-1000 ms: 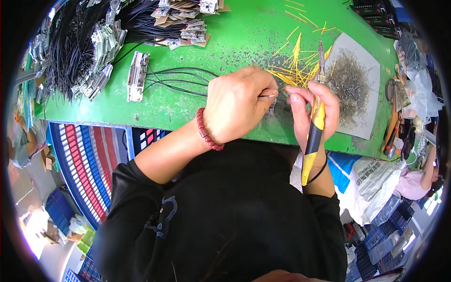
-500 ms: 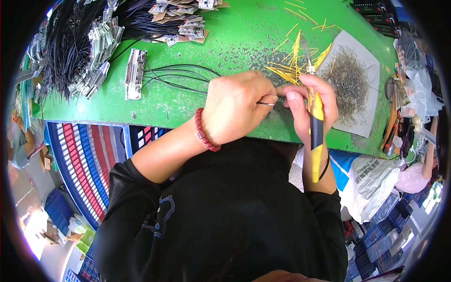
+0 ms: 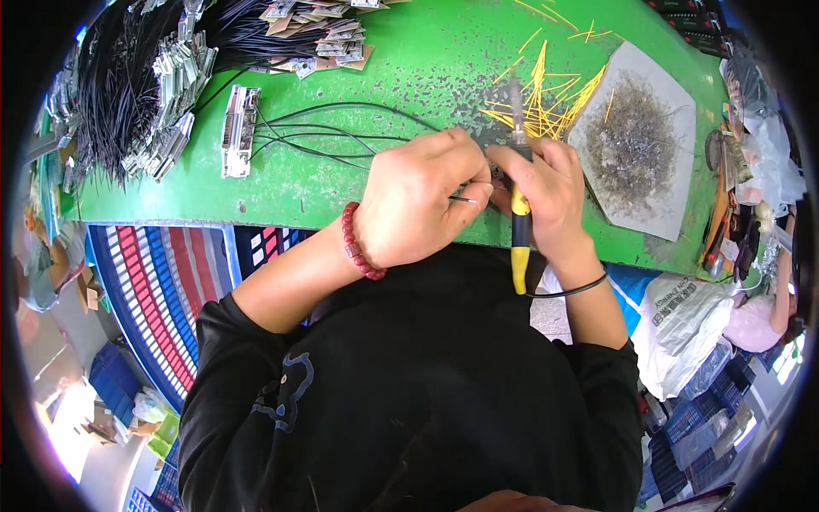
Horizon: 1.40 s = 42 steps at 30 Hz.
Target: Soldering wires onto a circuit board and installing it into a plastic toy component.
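Note:
My left hand (image 3: 431, 192), with a red beaded bracelet at its wrist, is closed in a pinch on a black wire; the wire's pale bare end (image 3: 463, 200) sticks out past the fingers. Several black wires (image 3: 358, 104) run from that hand to a silver metal connector housing (image 3: 241, 132) lying on the green table (image 3: 299, 194). In my right hand (image 3: 550, 183) is a yellow and black soldering iron (image 3: 521, 230), its blurred metal tip pointing away from me. The right fingers are close to the left fingertips; whether they touch the wire is hidden.
Thin yellow strips (image 3: 546, 94) lie scattered beyond my right hand. Right of them is a grey sheet (image 3: 657, 224) covered with dark bits. Bundles of black wires (image 3: 128, 94) with metal housings fill the far left. A white bag (image 3: 682, 324) stands below the table's right edge.
The soldering iron and my right hand have moved left, and the iron stands more upright. My left hand has shifted slightly left with the wire. The connector housing has shifted slightly left in view.

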### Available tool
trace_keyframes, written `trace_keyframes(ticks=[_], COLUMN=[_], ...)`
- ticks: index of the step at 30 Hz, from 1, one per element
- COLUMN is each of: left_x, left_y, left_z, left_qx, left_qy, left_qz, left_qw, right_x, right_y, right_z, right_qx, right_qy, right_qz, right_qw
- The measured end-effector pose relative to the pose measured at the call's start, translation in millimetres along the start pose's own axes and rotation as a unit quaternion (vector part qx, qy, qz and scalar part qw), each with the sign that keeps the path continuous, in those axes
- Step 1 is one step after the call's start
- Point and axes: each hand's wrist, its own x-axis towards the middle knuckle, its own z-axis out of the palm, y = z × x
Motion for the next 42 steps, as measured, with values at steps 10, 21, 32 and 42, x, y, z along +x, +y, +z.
trace_keyframes(ticks=[10,21,32,42], left_x=[-3,2,4,3], left_y=[-16,-14,-10,-12], left_z=[25,26,23,24], left_qx=[0.092,0.112,0.098,0.108], left_qy=[-0.013,-0.035,-0.054,-0.045], left_qz=[-0.005,-0.005,-0.026,-0.027], left_qw=[0.996,0.993,0.993,0.993], right_x=[-13,-105,-118,-121], right_y=[-14,34,79,79], right_z=[11,-60,-68,-61], right_qx=[0.073,0.233,0.145,0.171], right_qy=[0.088,0.392,0.448,0.494], right_qz=[0.121,0.327,0.38,0.33], right_qw=[0.986,0.828,0.796,0.786])
